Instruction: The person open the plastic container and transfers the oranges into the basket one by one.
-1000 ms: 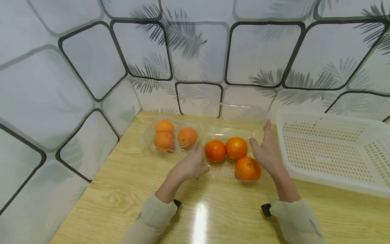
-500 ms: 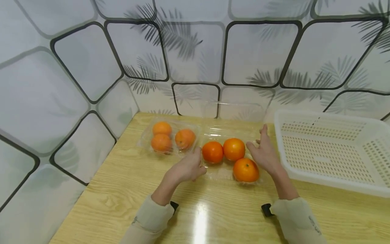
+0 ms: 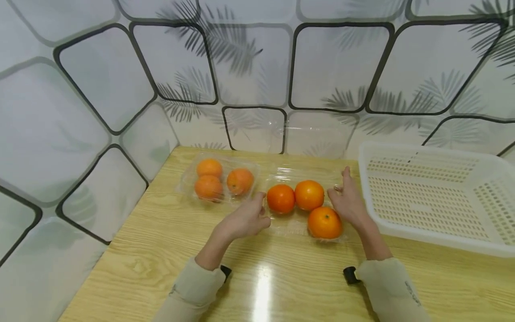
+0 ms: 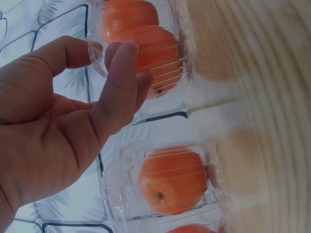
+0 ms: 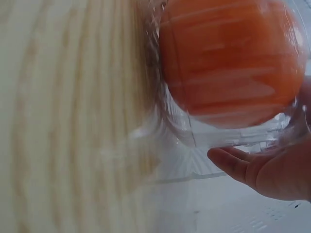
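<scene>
In the head view, an open clear plastic fruit box [image 3: 287,227] holds three oranges [image 3: 309,195]. Its transparent lid [image 3: 318,129] stands raised at the back. My left hand [image 3: 242,220] is at the box's left side; in the left wrist view its thumb and fingers [image 4: 119,82] pinch the rim. On the opposite side my right hand [image 3: 349,201] grips the box edge. The right wrist view shows fingers [image 5: 233,162] under that edge, close to an orange [image 5: 233,63]; the thumb is mostly hidden there.
Left of the box lies another clear fruit box [image 3: 187,181] with three oranges [image 3: 240,181]. A white perforated basket [image 3: 434,237] stands close by on the right. All rest on a wooden table [image 3: 161,250], with a patterned wall [image 3: 253,58] behind.
The right hand's fingers have curled in more at the box edge, and the raised lid has shifted slightly. The oranges stay in place. The head view has drifted a little.
</scene>
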Demonstrator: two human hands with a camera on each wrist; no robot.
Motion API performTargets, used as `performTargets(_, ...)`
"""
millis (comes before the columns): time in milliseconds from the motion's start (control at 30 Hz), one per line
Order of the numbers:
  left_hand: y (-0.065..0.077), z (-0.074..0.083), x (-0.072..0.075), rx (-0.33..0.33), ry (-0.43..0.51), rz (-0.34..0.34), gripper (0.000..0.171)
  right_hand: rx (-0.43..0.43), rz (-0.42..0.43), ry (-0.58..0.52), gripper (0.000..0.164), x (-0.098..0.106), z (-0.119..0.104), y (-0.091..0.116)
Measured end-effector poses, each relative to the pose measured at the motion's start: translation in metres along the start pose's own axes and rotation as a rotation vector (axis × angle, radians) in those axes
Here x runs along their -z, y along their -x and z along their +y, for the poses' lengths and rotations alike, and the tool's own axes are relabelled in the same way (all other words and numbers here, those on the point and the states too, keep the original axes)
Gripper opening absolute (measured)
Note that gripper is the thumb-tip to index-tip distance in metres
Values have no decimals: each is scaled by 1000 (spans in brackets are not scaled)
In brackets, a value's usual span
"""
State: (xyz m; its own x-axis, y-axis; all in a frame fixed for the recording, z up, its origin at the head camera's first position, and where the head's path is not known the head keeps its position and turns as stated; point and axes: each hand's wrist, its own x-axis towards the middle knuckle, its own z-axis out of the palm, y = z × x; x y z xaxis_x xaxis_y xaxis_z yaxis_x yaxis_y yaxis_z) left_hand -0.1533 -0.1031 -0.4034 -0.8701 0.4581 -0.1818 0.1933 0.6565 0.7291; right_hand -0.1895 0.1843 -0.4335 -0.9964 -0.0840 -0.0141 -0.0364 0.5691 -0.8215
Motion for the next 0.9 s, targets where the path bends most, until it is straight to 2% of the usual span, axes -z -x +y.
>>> performTargets(200,-2,-2,-2,-49,-15,27,69,9,10,6,80,0,4,-2)
performTargets(400,-4,-4,-4,-37,-26,43,67,0,-10,6,74,-1,5,-2)
performTargets(600,-5,-5,-7,-22,9,47,69,-40,-6,14,72,-1,5,-1)
performTargets(733,-7,-6,-9,-19,55,26,77,-50,-1,35,70,-1,6,0)
performTargets(900,-8,-9,-11,-15,126,-57,90,-73,-31,20,69,0,7,2)
